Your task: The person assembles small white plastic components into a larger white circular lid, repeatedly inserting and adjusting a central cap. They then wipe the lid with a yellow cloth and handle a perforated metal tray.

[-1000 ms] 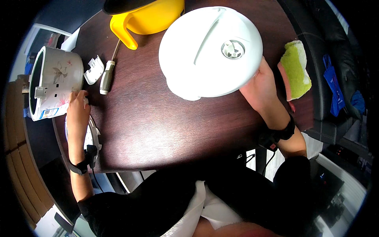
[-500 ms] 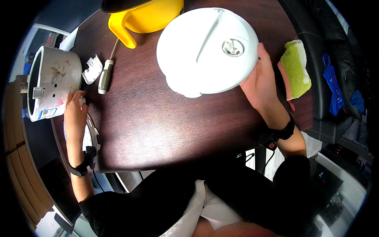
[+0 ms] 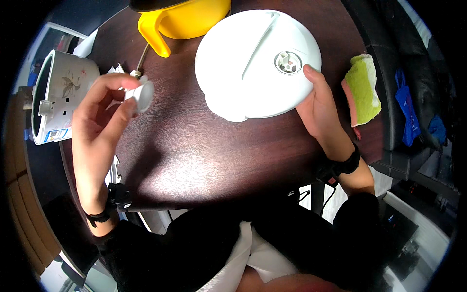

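My left hand [image 3: 95,129] is raised above the left side of the table, pinching a small white round cap [image 3: 145,96] between thumb and fingers. A large white oval rice cooker lid [image 3: 233,63] is held at its right edge by my right hand [image 3: 318,109]. The right thumb rests at the rim, and the other fingers are hidden beneath the lid. A round vent hole [image 3: 288,63] with ribs inside shows in the lid's top. To the left lies the flower-printed rice cooker housing [image 3: 73,80] on its side, partly behind my left hand.
At the back stands a yellow pot with a handle [image 3: 192,23]. A screwdriver [image 3: 137,72] and a white plastic part lie partly hidden behind my left hand. A green and pink cloth [image 3: 362,90] lies at the right table edge. A white part [image 3: 115,170] sits near my left wrist.
My left hand has risen from beside the cooker housing and moved right, now with the white cap in it. The lid and right hand have barely moved.
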### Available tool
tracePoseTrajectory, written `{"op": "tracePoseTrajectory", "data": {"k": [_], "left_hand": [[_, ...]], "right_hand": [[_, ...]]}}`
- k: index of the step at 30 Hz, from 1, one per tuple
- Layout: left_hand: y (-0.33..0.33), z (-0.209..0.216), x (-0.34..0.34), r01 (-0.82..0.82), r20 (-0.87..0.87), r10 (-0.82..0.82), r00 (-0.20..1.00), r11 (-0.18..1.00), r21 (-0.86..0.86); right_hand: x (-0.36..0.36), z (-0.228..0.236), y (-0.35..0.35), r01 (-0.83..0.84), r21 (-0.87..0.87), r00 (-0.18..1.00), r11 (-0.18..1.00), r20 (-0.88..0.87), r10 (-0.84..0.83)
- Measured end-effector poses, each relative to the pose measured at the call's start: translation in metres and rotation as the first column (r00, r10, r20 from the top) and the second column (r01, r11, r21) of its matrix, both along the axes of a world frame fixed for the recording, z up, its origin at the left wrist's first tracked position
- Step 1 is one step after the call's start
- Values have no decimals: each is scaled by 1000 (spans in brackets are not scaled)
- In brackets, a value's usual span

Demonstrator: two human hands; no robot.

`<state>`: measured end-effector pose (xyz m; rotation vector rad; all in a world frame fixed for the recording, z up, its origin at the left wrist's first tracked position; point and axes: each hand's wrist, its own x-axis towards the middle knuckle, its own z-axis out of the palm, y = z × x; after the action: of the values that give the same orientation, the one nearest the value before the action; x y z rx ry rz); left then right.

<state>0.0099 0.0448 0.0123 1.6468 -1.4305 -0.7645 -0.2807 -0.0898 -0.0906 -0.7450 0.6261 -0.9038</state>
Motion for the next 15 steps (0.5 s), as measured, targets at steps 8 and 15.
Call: {"op": "tracePoseTrajectory", "data": {"k": [8, 15], "left_hand": [[-40, 1, -45, 268, -128, -273, 953, 962, -59], [-71, -7, -75, 307, -277, -323, 905, 946, -102]], "right_hand": [[0, 4, 1, 19, 53, 999, 998, -35, -18], [2, 9, 3, -15, 39, 999, 999, -46, 16]]}}
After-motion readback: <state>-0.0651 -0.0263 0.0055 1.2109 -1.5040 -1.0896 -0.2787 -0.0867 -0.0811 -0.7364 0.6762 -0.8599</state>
